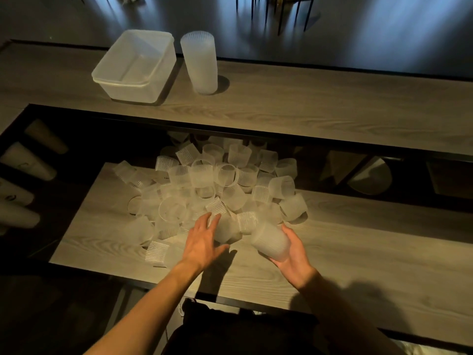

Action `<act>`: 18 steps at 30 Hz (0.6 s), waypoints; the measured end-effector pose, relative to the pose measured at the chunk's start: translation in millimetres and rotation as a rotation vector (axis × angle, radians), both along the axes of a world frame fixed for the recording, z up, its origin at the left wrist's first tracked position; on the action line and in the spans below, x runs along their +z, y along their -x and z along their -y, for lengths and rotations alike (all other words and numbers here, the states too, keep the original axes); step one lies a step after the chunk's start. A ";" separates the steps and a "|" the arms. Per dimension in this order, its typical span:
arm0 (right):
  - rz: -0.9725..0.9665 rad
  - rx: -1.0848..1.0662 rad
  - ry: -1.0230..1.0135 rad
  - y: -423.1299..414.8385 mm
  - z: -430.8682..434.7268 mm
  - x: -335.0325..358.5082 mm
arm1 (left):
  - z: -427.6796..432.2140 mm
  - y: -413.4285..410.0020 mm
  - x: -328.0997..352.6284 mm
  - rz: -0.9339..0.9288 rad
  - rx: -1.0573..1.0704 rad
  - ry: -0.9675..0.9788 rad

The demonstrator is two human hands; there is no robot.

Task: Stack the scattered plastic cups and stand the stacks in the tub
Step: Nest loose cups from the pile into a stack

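Frosted, ribbed plastic is heaped on the lower wooden table (358,252). A pile of loose cups (217,185) lies tumbled across its far half, some on their sides, some mouth-up, many leaning on one another, and a few strays sit near the front-left edge. The person stands at the near side with both bare forearms reaching in. Their left hand (204,239) is palm-down at the near edge of the pile, fingers spread and almost straight, laid over a cup there. From here I cannot tell whether it has any real hold of the cup. Their right hand (294,254) is turned palm-up just beside it, with the fingers curled under and the thumb along the side of a short stack (271,242), which looks like a few cups nested together. It is tilted, with its mouth towards the pile. Beyond the dark gap at the back, on the upper counter (307,106), the translucent rectangular tub (120,83) sits with nothing showing inside it. A tall stack (199,62) of the same ribbed cups stands upright just to its right, on the counter and outside the tub. Off to the left, in shadow below counter level, several pale paper cups (28,160) lie on their sides. Thin dark chair legs (281,14) show on the floor beyond the counter.
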State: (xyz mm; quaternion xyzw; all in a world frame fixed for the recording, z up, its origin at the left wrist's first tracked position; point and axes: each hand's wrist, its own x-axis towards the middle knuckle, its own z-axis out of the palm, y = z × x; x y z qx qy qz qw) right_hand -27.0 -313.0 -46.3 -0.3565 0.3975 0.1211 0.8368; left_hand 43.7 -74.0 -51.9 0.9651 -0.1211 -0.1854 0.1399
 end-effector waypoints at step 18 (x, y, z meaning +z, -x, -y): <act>0.053 0.099 0.186 -26.9 -34.2 9.8 | 22.7 21.4 51.7 -0.421 0.461 1.043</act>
